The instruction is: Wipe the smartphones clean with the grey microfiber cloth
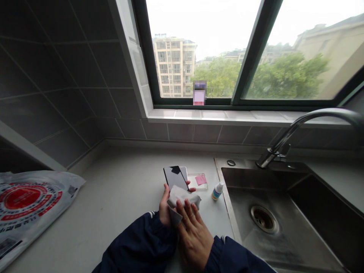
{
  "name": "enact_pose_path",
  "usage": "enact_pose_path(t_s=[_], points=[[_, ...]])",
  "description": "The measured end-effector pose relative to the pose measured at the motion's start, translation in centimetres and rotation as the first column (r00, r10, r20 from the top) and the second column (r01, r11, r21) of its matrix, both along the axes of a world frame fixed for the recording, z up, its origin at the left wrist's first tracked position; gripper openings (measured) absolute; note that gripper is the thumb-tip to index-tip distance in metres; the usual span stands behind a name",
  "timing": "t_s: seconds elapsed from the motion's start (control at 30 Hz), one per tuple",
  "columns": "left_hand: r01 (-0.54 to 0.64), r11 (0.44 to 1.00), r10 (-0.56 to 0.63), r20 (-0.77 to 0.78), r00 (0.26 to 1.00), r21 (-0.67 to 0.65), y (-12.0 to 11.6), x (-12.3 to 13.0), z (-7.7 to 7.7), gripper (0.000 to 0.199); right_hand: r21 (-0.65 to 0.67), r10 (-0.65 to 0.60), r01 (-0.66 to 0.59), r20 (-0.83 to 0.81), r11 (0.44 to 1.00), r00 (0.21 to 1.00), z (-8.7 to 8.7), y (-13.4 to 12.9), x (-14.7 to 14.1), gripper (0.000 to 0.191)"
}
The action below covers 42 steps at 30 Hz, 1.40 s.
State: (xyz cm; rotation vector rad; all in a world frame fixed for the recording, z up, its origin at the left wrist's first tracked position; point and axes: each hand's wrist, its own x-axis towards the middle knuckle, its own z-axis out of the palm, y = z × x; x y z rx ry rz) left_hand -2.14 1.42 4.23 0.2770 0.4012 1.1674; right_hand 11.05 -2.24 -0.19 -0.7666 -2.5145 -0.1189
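Note:
My left hand (164, 205) grips a smartphone (174, 177) from below and the side, its glossy dark-rimmed screen tilted up toward me. A light grey cloth (182, 194) lies over the phone's lower part. My right hand (193, 231) presses this cloth against the phone with fingers stretched over it; the thumb is hidden. Just behind the phone, a flat silvery thing (184, 172) shows only in part. Further right on the counter lies a clear phone case (205, 185) with a pink piece (200, 179) on it. Nearby stands a small white-capped bottle (217, 191).
To the right is a steel sink (227, 212) with a drain (264, 218) and a curved faucet (295, 125). A plastic bag with red print (25, 201) lies at the left on the white counter (119, 212). Behind runs a tiled window ledge (216, 114).

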Motion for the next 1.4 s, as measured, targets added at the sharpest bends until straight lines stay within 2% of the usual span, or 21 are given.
enact_pose_path(t_s=[0.2,0.4,0.47,0.67,0.77,0.93,1.1,1.23,1.33,1.4], points=[[0.006,0.999,-0.005,0.035,0.999,-0.035,0.4,-0.4,-0.7,0.077,-0.04,-0.066,0.065,-0.038,0.997,0.997,0.1,0.4,0.1,0.088],[-0.143,0.988,0.142,-0.011,0.99,-0.066,0.3,-0.2,-0.4,0.073,-0.096,-0.179,0.168,-0.121,0.981,0.976,0.1,0.3,-0.1,0.098],[-0.16,0.984,0.16,-0.009,0.987,-0.076,0.3,-0.2,-0.2,0.073,-0.106,-0.187,0.175,-0.118,0.979,0.975,0.1,0.1,-0.1,0.099],[-0.054,0.99,0.059,0.038,0.998,-0.127,0.0,-0.3,0.1,0.074,-0.054,-0.045,0.043,-0.022,0.998,0.999,0.1,-0.3,-0.2,0.091],[-0.031,0.989,0.039,0.051,0.998,-0.147,0.0,-0.2,-0.2,0.071,-0.049,-0.017,0.016,-0.017,0.999,1.0,0.3,-0.2,-0.1,0.09],[-0.033,0.995,0.039,0.064,0.997,-0.098,0.1,-0.2,-0.7,0.067,-0.098,0.021,-0.025,-0.04,0.995,0.999,1.1,0.0,0.2,0.089],[0.004,0.996,-0.001,0.03,1.0,-0.09,-0.2,0.2,-0.5,0.067,-0.221,0.044,-0.054,-0.049,0.974,0.998,2.3,0.2,0.7,0.082],[-0.06,0.998,0.061,0.051,0.997,-0.03,-0.7,1.5,-0.9,0.069,-0.258,0.054,-0.076,-0.091,0.963,0.994,2.4,0.7,1.2,0.062],[-0.081,0.997,0.081,0.063,0.995,-0.009,-1.3,2.6,-2.0,0.068,-0.271,0.045,-0.076,-0.122,0.959,0.992,2.1,1.2,1.5,0.066],[-0.105,0.993,0.103,0.052,0.993,0.05,-1.6,3.0,-2.8,0.064,-0.276,0.027,-0.063,-0.134,0.959,0.991,1.9,1.5,1.7,0.072]])
